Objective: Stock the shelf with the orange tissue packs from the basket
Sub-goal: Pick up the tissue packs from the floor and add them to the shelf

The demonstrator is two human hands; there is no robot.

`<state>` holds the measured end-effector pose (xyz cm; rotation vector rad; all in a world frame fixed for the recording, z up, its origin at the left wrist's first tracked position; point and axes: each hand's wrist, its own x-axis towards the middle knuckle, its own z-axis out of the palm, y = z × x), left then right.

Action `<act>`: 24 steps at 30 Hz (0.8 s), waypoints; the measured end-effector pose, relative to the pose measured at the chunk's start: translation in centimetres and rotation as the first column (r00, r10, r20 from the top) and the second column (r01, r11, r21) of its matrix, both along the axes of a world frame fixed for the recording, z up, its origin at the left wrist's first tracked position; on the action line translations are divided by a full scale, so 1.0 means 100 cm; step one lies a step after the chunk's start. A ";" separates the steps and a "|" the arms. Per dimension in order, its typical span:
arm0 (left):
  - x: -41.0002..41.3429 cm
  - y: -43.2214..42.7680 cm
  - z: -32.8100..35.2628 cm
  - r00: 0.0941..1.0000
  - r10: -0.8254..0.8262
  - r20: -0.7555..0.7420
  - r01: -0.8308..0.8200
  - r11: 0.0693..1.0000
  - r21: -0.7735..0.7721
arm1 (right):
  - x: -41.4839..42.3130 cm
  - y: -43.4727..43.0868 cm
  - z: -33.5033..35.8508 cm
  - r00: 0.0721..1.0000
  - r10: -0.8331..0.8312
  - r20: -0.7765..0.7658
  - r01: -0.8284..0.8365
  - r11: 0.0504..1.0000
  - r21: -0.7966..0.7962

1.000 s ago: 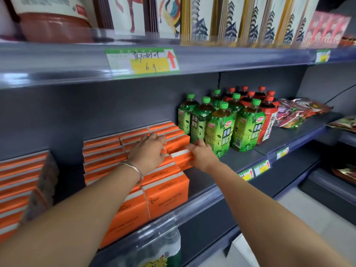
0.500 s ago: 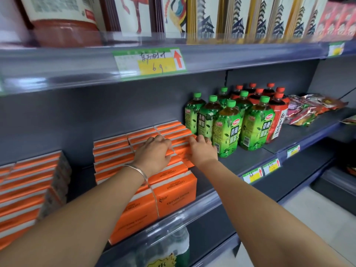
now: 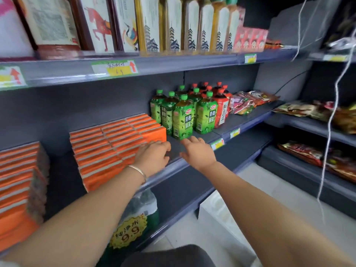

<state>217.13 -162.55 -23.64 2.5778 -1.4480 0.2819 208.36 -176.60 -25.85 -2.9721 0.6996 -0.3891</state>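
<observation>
Two empty hands (left hand (image 3: 153, 158) loosely curled, right hand (image 3: 199, 154) spread open) should butt each new pack flush against the stacked flat orange-and-white tissue packs (image 3: 115, 139).

Orange tissue packs (image 3: 115, 143): orange with pale stripes, stacked in tight rows on the shelf.
Further orange packs (image 3: 19, 180): stacked to the left, set apart.
Shelf (image 3: 248, 120): grey, partly filled.

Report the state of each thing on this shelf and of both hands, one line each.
orange tissue packs: stacked in rows on the shelf
green bottles: upright, capped
red bottles: upright, capped
left hand: fingers loosely curled, empty
right hand: fingers straight, empty
</observation>
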 end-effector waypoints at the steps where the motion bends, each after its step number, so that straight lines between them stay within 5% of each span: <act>1: -0.013 -0.003 -0.002 1.000 -0.018 0.005 0.018 1.000 0.007 | -0.015 0.000 -0.002 1.000 -0.007 0.000 0.007 1.000 -0.013; 10: -0.123 -0.046 -0.069 0.966 -0.247 -0.071 0.256 0.949 0.184 | -0.150 -0.015 -0.074 0.981 -0.136 -0.137 0.150 0.983 0.103; 17: -0.153 -0.083 -0.136 0.871 -0.378 -0.314 0.485 0.764 0.426 | -0.223 -0.035 -0.179 0.897 -0.109 -0.428 0.252 0.922 0.295; 24: -0.195 -0.129 -0.188 0.794 -0.404 -0.455 0.604 0.616 0.506 | -0.256 -0.028 -0.270 0.816 -0.048 -0.576 0.333 0.854 0.401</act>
